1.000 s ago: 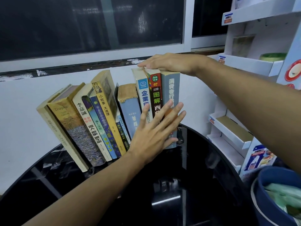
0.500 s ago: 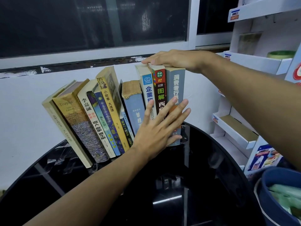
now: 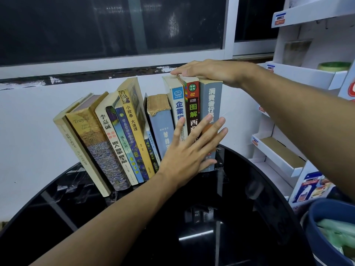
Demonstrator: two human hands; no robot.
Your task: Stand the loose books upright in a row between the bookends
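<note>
Two hands posed exactly as half a second ago, with no visible shift in the row of books (image 3: 134,135). Left hand (image 3: 192,150): flat, fingers straight and spread, pressed against the spines of the three rightmost volumes, gripping nothing. Right hand (image 3: 207,72): palm down, fingers extended, resting on the top edges of the same three, gripping nothing. Row standing on the round black table (image 3: 240,237) against the white wall (image 3: 28,131); rightmost three near upright, remainder leaning with tops to the left, as before. Table top: glossy, mirror-like, curved rim. Grey book (image 3: 211,104) at the right end: matt cover, squared spine. Blue-grey hardback (image 3: 161,127): cloth-like cover, frayed tan head of the spine. Leftmost volumes: yellowed paper edges; speckled jacket on the Troyka book (image 3: 96,143). White stepped shelf unit (image 3: 299,73) at right; dark blue bin (image 3: 322,246) at lower right.
</note>
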